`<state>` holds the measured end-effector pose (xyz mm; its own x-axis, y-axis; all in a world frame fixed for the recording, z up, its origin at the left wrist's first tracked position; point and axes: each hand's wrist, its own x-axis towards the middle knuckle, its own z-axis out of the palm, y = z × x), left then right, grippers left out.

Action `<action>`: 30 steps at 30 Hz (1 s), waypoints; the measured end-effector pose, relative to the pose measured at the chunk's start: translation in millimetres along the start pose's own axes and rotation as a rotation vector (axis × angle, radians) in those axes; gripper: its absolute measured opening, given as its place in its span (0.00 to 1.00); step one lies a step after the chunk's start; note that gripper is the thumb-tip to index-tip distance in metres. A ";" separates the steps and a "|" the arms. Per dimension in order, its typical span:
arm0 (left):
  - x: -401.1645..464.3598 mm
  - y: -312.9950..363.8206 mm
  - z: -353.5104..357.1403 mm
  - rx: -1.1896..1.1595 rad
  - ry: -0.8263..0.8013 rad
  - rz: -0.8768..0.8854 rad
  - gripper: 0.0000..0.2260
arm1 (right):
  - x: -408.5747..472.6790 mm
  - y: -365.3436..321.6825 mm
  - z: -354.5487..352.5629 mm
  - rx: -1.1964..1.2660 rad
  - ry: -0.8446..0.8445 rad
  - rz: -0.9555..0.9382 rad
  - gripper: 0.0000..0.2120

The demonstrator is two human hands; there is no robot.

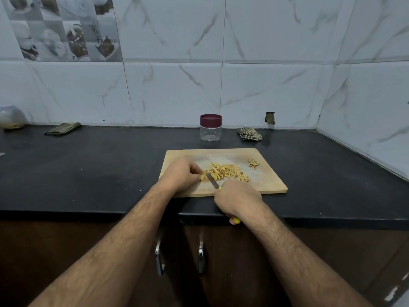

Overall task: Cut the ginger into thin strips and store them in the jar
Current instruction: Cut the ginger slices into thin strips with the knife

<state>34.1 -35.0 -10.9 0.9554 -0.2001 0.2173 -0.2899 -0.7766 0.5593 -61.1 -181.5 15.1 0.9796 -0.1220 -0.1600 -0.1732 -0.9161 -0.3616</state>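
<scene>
Ginger strips [228,172] lie heaped mid cutting board [265,185], with peel scraps [253,163] further right. The left hand [180,175] pinches a small ginger piece [202,177], mostly hidden under its fingers. The right hand [238,199] grips a yellow-handled knife [212,181], its handle largely covered. Beyond stands the lidded jar [210,127]; no label is legible.
</scene>
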 end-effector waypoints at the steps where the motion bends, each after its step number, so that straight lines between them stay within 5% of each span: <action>1: 0.5 0.1 0.7 -0.009 0.003 -0.005 0.08 | -0.5 -0.8 -0.1 -0.008 0.004 -0.001 0.11; 30: -4.2 -5.1 16.3 0.009 0.144 -0.042 0.08 | -3.7 -26.8 2.6 -0.233 0.080 -0.068 0.09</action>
<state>32.4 -40.0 -27.7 0.9485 -0.0799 0.3066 -0.2485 -0.7879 0.5634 -60.4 -155.5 23.0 0.9948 -0.0781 -0.0660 -0.0871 -0.9854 -0.1462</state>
